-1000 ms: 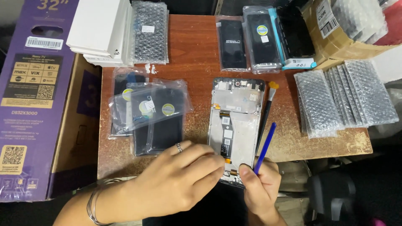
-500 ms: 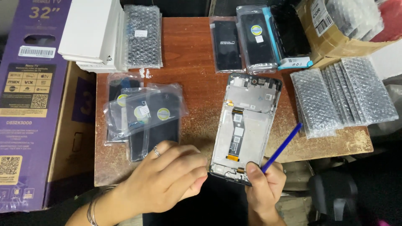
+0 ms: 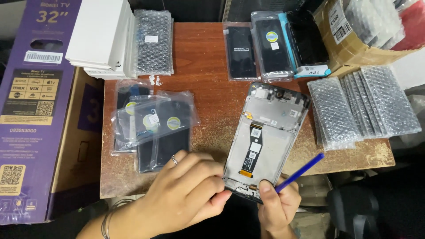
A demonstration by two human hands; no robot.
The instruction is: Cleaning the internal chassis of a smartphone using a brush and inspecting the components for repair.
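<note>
Grey metal and a black ribbon cable are showing on the phone screen frame (image 3: 265, 141) that we are gripping at its near end. Our left hand (image 3: 181, 194) is closing its fingers (image 3: 217, 179) on the frame's lower left corner, a ring on one finger. Our right hand (image 3: 276, 206) is pinching the lower edge with the thumb on top, and its fingers are also holding a blue stylus (image 3: 301, 171) that is angling up and away to the right. The frame is lying tilted on the wooden tabletop (image 3: 212, 97), its far end pointing away from us. Just left of our left fingers, bagged black screens (image 3: 155, 126) are overlapping. Beyond the frame, more bagged screens (image 3: 274, 44) are lying side by side. Right of the stylus, bubble-wrap sleeves (image 3: 363, 104) are fanning out.
</note>
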